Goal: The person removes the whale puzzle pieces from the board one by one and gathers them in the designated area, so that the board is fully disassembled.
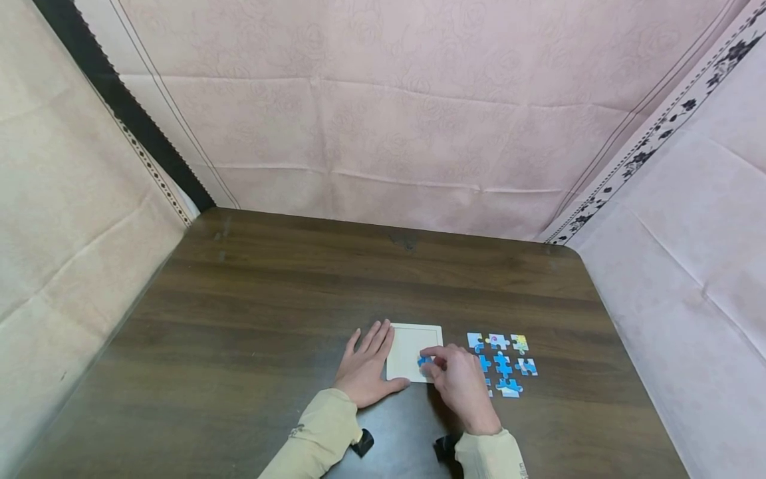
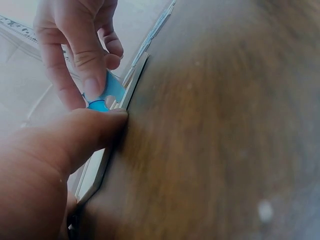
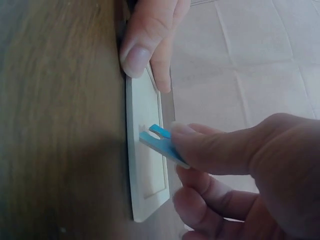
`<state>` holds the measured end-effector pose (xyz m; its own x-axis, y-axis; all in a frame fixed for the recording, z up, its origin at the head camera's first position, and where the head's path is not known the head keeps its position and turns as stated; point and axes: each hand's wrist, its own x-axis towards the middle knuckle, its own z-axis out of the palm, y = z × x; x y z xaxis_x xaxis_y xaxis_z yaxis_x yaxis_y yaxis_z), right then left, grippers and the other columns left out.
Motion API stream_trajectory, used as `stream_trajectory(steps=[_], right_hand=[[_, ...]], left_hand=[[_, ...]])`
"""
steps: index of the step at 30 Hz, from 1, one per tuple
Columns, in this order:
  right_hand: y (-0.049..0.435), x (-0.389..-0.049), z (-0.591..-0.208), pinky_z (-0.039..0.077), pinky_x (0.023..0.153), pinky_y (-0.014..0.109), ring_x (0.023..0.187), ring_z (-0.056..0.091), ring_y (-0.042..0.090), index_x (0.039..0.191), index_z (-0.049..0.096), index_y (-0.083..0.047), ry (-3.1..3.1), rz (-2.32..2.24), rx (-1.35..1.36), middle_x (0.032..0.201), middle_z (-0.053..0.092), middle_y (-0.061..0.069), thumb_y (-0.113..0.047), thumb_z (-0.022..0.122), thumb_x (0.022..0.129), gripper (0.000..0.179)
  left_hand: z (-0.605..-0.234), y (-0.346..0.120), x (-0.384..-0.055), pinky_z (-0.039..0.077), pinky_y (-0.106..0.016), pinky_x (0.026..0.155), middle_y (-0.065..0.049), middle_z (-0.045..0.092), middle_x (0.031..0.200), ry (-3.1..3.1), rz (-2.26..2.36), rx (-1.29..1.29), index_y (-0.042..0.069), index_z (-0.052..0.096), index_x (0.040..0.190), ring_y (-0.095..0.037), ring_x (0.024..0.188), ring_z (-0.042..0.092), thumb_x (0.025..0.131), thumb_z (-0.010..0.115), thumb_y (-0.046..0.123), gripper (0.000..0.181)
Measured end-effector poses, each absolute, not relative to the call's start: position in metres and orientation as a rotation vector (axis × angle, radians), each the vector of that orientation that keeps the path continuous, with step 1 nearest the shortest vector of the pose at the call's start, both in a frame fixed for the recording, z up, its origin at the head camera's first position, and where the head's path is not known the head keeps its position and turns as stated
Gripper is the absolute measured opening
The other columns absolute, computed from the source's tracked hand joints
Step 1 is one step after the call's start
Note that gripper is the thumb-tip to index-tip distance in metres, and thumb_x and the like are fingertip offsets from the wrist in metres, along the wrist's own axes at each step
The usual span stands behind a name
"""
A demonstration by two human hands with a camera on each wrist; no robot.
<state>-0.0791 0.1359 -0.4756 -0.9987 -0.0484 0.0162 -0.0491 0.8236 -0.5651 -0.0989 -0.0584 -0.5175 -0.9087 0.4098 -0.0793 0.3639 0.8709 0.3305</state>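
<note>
A white square puzzle frame (image 1: pixel 409 337) with a raised border lies on the table. My left hand (image 1: pixel 368 370) rests along its left side with fingers straight, the thumb at the near edge. Between thumb and fingers my right hand (image 1: pixel 459 380) pinches a blue jigsaw piece (image 3: pixel 162 145), tilted close over the frame's near right part. The piece also shows blue in the left wrist view, partly covered by the right thumb (image 2: pixel 93 86). To the right lie several loose jigsaw pieces (image 1: pixel 503 362) in rough rows, some hidden behind the right hand.
The dark wooden table (image 1: pixel 287 286) extends around the frame. Pale patterned cloth (image 1: pixel 383 126) hangs behind the far edge, with more cloth at both sides. Dark wrist bands (image 1: pixel 362 442) show near both sleeves.
</note>
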Motion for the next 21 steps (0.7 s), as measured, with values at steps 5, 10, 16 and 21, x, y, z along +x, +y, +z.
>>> stream_trajectory(steps=[5,10,16,21], right_hand=[[0.135,-0.078,-0.476,0.047,0.054,0.023,0.065,0.05,0.013,0.1,0.078,-0.018,-2.978,0.967,0.078,0.075,0.061,-0.007,-0.013,0.08,0.081,0.02],[0.135,-0.077,-0.476,0.047,0.053,0.023,0.063,0.049,0.013,0.101,0.076,-0.016,-2.954,1.005,0.027,0.072,0.059,-0.007,-0.013,0.08,0.081,0.021],[0.14,-0.075,-0.474,0.047,0.052,0.025,0.061,0.05,0.014,0.099,0.072,-0.012,-2.926,1.089,-0.094,0.071,0.058,-0.006,-0.016,0.08,0.081,0.02],[0.148,-0.074,-0.471,0.049,0.054,0.026,0.066,0.053,0.016,0.092,0.07,-0.011,-2.911,1.191,-0.212,0.075,0.062,-0.003,-0.016,0.079,0.082,0.014]], left_hand=[[-0.522,-0.059,-0.1,0.003,-0.051,0.117,-0.005,0.014,0.162,2.899,0.509,0.613,0.009,0.022,0.155,-0.023,0.149,0.01,0.083,0.053,0.073,0.101],[-0.526,-0.058,-0.1,0.0,-0.051,0.117,-0.003,0.011,0.163,2.902,0.518,0.605,0.011,0.019,0.156,-0.021,0.149,0.007,0.083,0.051,0.075,0.102],[-0.521,-0.059,-0.1,0.003,-0.052,0.117,-0.004,0.012,0.162,2.888,0.517,0.603,0.01,0.02,0.156,-0.022,0.149,0.008,0.083,0.051,0.074,0.101],[-0.519,-0.06,-0.101,0.004,-0.05,0.117,-0.003,0.011,0.163,2.883,0.486,0.612,0.011,0.019,0.156,-0.021,0.149,0.008,0.084,0.049,0.075,0.101]])
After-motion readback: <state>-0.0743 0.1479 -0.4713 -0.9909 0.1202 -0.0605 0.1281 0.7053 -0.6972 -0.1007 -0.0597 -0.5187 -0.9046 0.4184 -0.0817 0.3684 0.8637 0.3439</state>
